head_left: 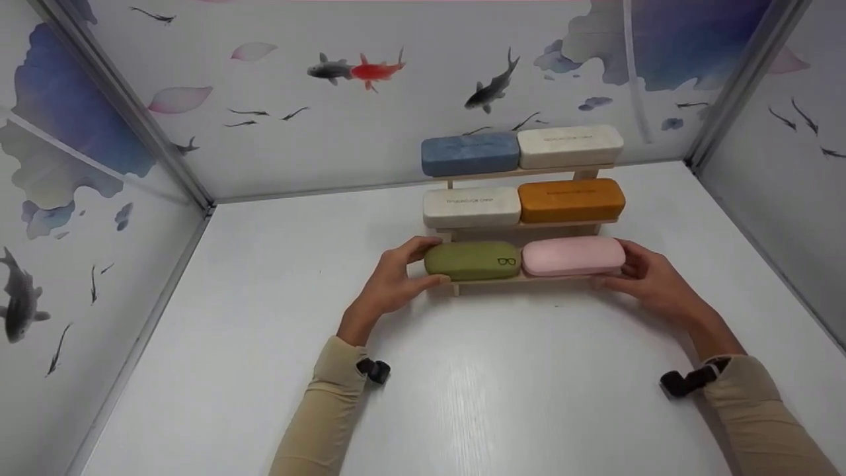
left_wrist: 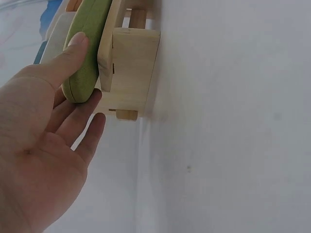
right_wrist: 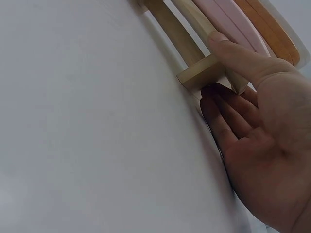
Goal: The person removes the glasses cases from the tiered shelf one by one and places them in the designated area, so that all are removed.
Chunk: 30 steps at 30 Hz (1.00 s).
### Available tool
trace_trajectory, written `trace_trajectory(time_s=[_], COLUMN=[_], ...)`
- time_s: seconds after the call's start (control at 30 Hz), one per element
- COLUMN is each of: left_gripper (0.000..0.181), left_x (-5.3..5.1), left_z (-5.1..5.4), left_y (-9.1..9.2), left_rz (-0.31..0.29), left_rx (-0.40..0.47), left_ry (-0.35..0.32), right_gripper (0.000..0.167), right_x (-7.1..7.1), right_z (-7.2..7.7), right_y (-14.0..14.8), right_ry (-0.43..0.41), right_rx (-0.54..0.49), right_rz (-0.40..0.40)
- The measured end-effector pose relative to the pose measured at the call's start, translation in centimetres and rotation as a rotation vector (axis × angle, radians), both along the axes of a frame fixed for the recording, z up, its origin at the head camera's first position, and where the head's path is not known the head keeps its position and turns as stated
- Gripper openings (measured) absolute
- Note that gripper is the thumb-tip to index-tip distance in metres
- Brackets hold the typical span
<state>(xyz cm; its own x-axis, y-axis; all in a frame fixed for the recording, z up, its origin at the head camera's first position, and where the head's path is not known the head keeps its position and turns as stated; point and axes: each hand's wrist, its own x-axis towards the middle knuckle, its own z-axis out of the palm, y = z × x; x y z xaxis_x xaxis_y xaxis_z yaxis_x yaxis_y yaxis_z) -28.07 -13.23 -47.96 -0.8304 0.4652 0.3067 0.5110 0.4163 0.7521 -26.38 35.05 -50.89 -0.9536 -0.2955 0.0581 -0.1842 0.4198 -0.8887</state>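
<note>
A wooden three-tier rack (head_left: 456,289) carries several glasses cases. On its lowest tier, a green glasses case (head_left: 472,260) with a small glasses print lies left of a pink glasses case (head_left: 574,256). My left hand (head_left: 395,277) holds the green case's outer end, its thumb on the front and fingers around the far side. At the other end, my right hand (head_left: 654,281) grips the rack's end beside the pink case. Its thumb presses the front edge of the lowest wooden plank (right_wrist: 197,22), and its fingers reach around the wooden support (right_wrist: 201,72); one fingertip is hidden.
The middle tier bears a white case (head_left: 472,207) and an orange case (head_left: 572,200). On top sit a blue case (head_left: 470,153) and another white case (head_left: 570,147). Fish-printed panels (head_left: 277,152) enclose the white table (head_left: 264,330) at the back and sides.
</note>
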Motion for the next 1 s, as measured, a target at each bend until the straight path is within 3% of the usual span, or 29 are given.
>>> trace_trajectory(time_s=[0.33, 0.53, 0.77, 1.0], left_gripper=[0.066, 0.066, 0.066, 0.067], left_x=[0.1, 0.5, 1.0, 0.7], left_z=[0.7, 1.4, 2.7, 4.0], left_y=[-0.3, -0.7, -1.4, -2.6], left_rz=[-0.003, -0.027, -0.02, 0.015], left_rx=[0.06, 0.07, 0.112, 0.201], left_ry=[0.019, 0.007, 0.025, 0.026], right_gripper=[0.079, 0.08, 0.082, 0.083], right_x=[0.0, 0.0, 0.0, 0.0], right_z=[0.1, -0.2, -0.4, -0.3], right_y=[-0.1, -0.2, -0.2, 0.0], right_ry=[-0.029, 0.005, 0.006, 0.01], right_rx=[-0.043, -0.021, 0.005, -0.001], right_rz=[-0.04, -0.013, -0.003, -0.004])
